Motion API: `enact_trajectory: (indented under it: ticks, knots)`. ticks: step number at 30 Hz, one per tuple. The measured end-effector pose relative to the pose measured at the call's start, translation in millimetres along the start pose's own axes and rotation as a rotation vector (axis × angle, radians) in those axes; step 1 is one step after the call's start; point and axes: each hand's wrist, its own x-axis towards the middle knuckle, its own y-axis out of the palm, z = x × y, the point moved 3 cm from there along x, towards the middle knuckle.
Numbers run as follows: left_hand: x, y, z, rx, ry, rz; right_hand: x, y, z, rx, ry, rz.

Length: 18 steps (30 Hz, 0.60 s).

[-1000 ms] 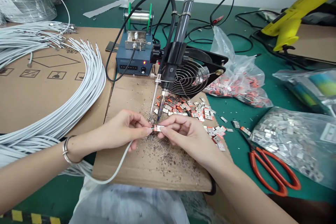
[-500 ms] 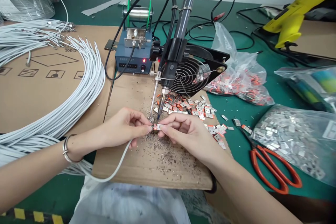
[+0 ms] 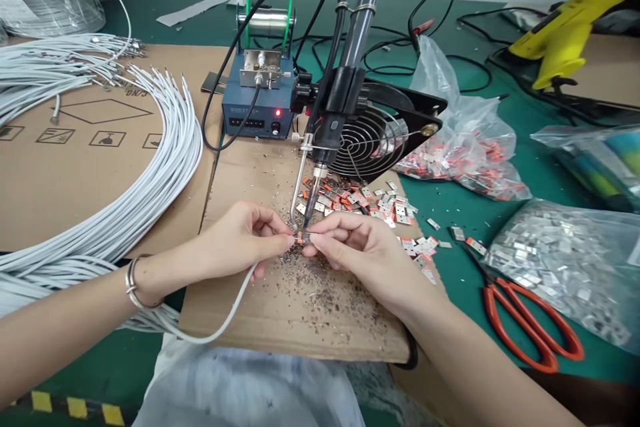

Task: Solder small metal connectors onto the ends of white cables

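Observation:
My left hand (image 3: 257, 240) is closed on the end of a white cable (image 3: 233, 312), which loops down and back to the left. In my right hand (image 3: 345, 240) a small metal connector (image 3: 303, 237) is pinched between thumb and fingers. Cable end and connector meet just under the tip of the soldering iron (image 3: 310, 203); whether they touch the tip is too small to tell. Beside the iron a thin bent metal tube (image 3: 299, 190) points down at the same spot. Loose connector pieces (image 3: 400, 210) lie behind and beside my right hand on the cardboard (image 3: 240, 340).
A blue soldering station (image 3: 257, 107) with a solder spool (image 3: 267, 21) stands behind, a fan (image 3: 367, 140) beside it. White cables (image 3: 175, 167) lie left. Right are orange-handled scissors (image 3: 530, 327), a bag of metal parts (image 3: 560, 273) and a yellow tool (image 3: 560, 33).
The whole view has shifted slightly, moving most things a little to the right. The connector is turned and shows less of its white and silver face. Both hands keep their hold.

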Motion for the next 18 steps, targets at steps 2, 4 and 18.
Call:
enact_trajectory:
  ticks: [2, 4, 18]
  knots:
    - [0.7, 0.1, 0.6, 0.016, 0.000, -0.002, -0.3, -0.2, -0.5, 0.000, 0.006, -0.005]
    - [1.4, 0.4, 1.2, 0.027, -0.003, -0.004, -0.3, -0.3, -0.8, -0.001, 0.011, -0.009]
    - [-0.6, 3.5, -2.1, -0.051, 0.001, -0.004, -1.2, -0.2, -0.2, 0.070, 0.018, 0.001]
